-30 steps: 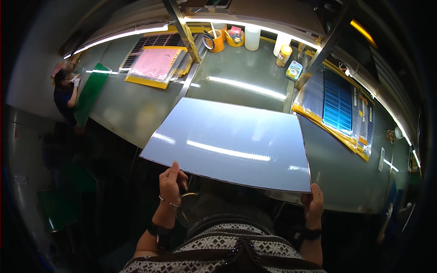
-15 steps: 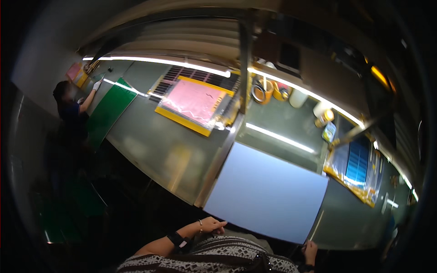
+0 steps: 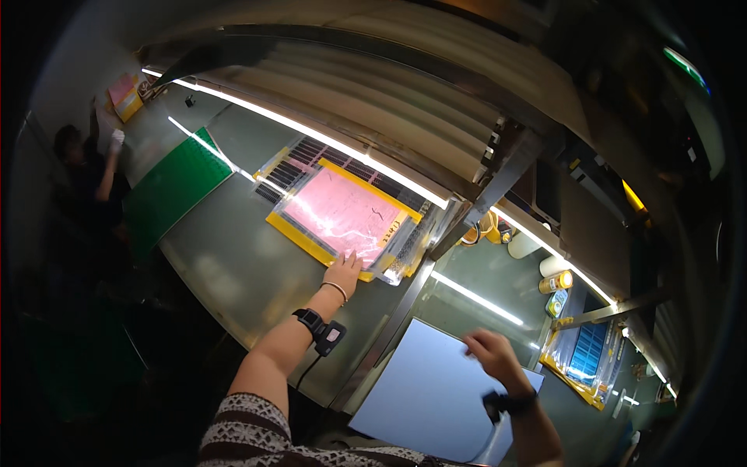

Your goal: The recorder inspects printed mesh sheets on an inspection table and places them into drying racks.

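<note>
My left hand (image 3: 343, 272) reaches forward, its fingers stretched out over the near edge of a clear, yellow-edged sleeve. Inside the sleeve lies a pink sheet (image 3: 342, 210) with dark marks. My right hand (image 3: 496, 359) is raised over a pale blue-white panel (image 3: 420, 381), with its fingers curled; anything in them is hidden. The panel lies on the bench near my body, and my right forearm covers part of it.
A metal post (image 3: 490, 187) rises between the bench sections. Jars and bottles (image 3: 555, 282) stand behind the panel. Farther right lies a yellow-edged blue sheet (image 3: 589, 354). At far left, a person (image 3: 85, 163) stands near a green board (image 3: 183, 187).
My left hand has moved from beside my waist to the pink sheet's sleeve. My right hand has risen over the panel; the thin stick beside it no longer shows. My view has shifted left.
</note>
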A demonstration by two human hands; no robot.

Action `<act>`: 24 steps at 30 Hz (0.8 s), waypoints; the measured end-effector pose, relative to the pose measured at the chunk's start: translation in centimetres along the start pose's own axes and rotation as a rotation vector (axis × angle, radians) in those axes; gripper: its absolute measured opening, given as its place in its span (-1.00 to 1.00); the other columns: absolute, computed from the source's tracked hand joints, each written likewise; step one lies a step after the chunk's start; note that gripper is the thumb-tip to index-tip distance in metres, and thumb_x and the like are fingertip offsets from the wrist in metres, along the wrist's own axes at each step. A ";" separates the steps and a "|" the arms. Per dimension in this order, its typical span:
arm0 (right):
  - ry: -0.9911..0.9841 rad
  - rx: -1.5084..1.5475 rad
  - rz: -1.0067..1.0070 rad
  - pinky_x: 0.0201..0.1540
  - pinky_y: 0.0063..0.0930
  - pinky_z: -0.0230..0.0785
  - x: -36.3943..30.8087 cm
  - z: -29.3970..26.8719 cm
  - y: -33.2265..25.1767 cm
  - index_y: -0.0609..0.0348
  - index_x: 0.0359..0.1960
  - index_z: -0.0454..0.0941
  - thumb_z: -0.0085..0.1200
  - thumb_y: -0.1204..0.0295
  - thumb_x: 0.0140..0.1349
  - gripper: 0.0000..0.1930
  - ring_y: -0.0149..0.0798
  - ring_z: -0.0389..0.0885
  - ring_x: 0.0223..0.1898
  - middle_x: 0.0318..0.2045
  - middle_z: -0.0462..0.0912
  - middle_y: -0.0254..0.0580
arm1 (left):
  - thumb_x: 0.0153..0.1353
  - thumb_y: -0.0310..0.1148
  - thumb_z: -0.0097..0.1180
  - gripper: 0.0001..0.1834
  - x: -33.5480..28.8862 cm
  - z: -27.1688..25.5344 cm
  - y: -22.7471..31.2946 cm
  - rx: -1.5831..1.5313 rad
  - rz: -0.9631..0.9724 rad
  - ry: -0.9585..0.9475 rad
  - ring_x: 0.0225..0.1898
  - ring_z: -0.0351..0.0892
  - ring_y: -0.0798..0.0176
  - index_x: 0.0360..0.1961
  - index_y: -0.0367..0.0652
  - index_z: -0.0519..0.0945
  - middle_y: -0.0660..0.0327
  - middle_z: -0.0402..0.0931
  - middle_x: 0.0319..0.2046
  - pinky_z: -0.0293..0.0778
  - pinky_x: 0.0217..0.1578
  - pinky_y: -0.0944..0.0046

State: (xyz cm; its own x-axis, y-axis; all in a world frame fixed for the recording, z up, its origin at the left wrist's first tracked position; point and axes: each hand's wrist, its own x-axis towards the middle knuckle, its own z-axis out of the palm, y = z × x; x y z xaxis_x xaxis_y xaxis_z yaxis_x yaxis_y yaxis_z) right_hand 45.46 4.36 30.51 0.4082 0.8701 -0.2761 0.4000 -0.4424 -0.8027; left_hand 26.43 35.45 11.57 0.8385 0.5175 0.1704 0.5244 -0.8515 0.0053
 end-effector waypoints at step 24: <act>0.249 0.753 -0.100 -0.59 -0.68 0.18 19.6 13.6 -6.4 0.21 0.23 0.16 -0.18 0.63 0.14 -0.46 -0.58 0.36 -0.58 -0.42 0.47 -0.33 | 0.05 -0.56 -0.06 -0.72 7.4 -6.3 -6.6 -0.605 -0.148 0.488 -0.41 0.56 -0.08 -0.21 -0.15 0.57 -0.04 0.56 -0.43 0.48 -0.40 0.12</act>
State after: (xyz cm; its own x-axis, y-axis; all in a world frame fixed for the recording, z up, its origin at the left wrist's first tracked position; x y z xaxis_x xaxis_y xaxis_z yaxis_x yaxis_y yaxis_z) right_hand 39.75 27.21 23.11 0.6065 0.7845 -0.1295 -0.1812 -0.0222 -0.9832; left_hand 28.22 44.32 19.03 0.5334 0.6526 0.5381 0.3368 -0.7474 0.5726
